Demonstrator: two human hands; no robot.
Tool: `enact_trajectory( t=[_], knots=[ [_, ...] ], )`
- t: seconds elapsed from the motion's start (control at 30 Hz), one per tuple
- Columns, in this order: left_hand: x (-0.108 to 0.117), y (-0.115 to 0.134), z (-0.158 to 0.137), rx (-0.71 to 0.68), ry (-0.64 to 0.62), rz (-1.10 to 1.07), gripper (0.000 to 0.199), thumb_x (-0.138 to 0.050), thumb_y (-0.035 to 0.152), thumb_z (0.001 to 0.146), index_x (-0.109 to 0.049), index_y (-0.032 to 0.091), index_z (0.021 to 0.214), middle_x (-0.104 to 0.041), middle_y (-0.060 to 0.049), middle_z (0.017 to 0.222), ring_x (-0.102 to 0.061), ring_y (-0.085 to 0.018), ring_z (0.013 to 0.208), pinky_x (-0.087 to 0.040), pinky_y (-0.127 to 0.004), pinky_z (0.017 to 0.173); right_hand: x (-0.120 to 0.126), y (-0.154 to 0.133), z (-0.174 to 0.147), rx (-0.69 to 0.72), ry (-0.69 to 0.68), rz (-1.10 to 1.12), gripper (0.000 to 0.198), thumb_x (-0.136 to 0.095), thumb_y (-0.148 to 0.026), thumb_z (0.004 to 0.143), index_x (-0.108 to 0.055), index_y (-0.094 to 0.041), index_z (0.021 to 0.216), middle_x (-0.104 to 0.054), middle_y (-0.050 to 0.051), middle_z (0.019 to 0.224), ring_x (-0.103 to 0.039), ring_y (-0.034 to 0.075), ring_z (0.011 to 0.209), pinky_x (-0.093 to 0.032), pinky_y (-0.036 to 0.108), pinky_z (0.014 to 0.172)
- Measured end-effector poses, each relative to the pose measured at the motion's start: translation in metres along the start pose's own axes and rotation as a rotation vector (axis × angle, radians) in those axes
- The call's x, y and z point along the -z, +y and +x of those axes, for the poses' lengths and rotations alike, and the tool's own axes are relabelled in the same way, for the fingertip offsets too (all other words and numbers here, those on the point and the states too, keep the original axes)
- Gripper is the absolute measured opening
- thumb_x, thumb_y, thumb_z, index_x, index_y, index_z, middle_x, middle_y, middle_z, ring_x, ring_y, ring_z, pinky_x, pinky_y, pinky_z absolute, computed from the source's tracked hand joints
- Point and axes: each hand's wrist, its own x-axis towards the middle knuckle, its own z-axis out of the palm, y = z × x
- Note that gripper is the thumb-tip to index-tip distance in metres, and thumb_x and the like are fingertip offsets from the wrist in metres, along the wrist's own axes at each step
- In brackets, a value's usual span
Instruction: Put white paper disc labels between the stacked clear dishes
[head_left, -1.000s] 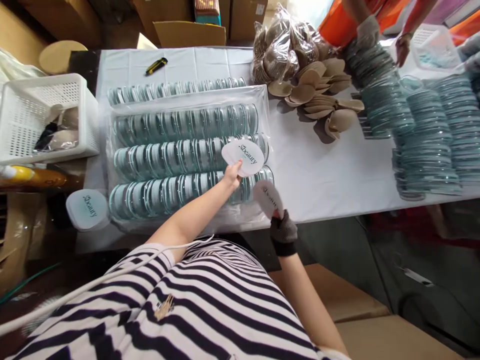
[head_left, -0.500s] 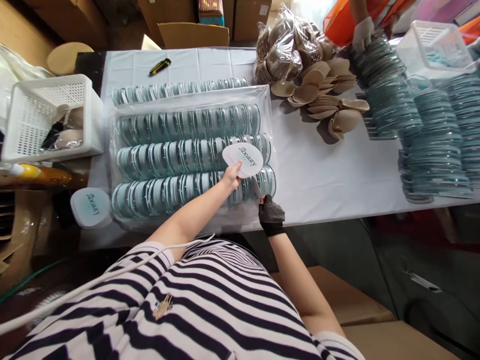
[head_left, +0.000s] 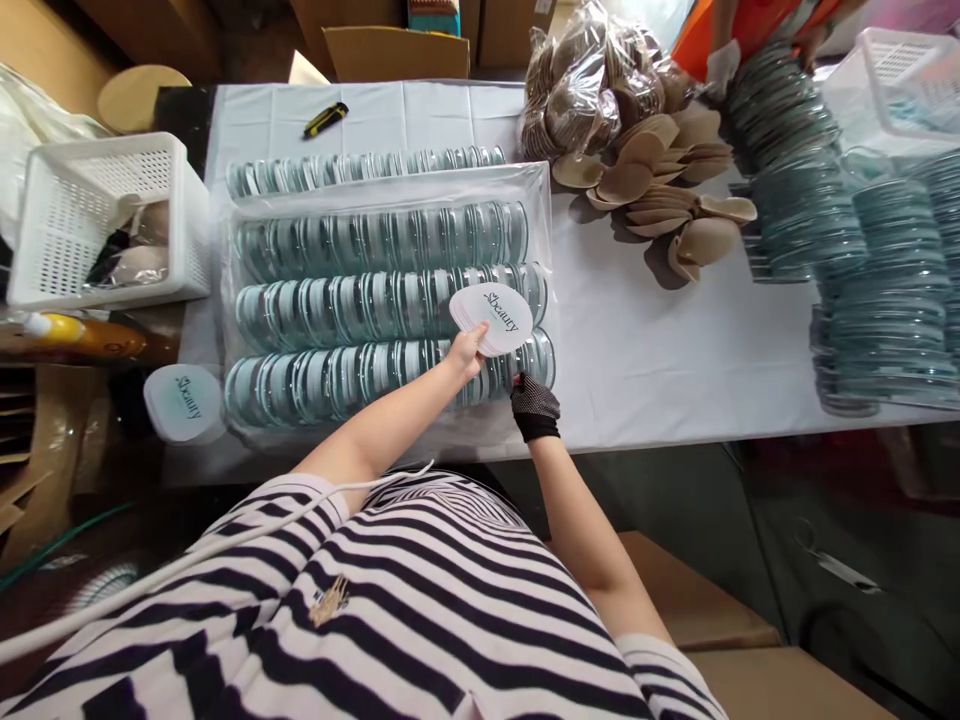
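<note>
In my bare left hand (head_left: pixel 468 352) is a small stack of white oval printed cards (head_left: pixel 493 318), with the thumb pressed on top. The stack is held above the right part of the nearest rows. My right hand (head_left: pixel 535 407), in a black dotted half-finger glove, is at the right end of the front row of clear round-edged cases (head_left: pixel 315 385). Its fingers are closed against the cases; what they hold, if anything, is hidden. Several rows of these cases stand on edge, most of them on a clear plastic sheet (head_left: pixel 541 185).
A white basket (head_left: pixel 196 235) and a separate stack of printed cards (head_left: pixel 182 402) are at the left. A box cutter (head_left: pixel 326 120) lies at the back. Beige bra-like cups (head_left: pixel 637 170), stacked clear cases (head_left: pixel 904 290) and a co-worker's gloved hand (head_left: pixel 722 68) are at the right.
My right hand has moved slightly up and left against the front row. The card that showed at its fingertips is no longer visible there. My left hand still holds the stack.
</note>
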Motion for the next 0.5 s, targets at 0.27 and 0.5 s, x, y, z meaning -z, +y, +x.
enact_trajectory(
  t=[0.27,0.5],
  knots=[
    [-0.001,-0.001,-0.001,-0.001,0.003,-0.018,0.031,-0.060,0.012,0.091,-0.066,0.012,0.122,-0.066,-0.013,0.131,-0.059,-0.026,0.128,-0.050,-0.043,0.107,-0.006,0.005,0.000,-0.012,0.005,0.064,0.040,-0.031,-0.041,0.102,-0.065,-0.023,0.111,-0.072,0.006,0.098,-0.065,0.018,0.088,-0.043,0.027,0.072],
    [0.001,0.003,-0.002,0.020,0.029,-0.050,0.029,-0.059,0.014,0.092,-0.066,0.014,0.120,-0.069,-0.012,0.126,-0.063,-0.024,0.122,-0.053,-0.039,0.104,-0.002,0.000,0.012,-0.068,-0.172,0.412,0.024,-0.044,-0.024,0.094,-0.066,-0.017,0.096,-0.067,0.012,0.091,-0.063,0.021,0.090,-0.046,0.032,0.080]
  ],
)
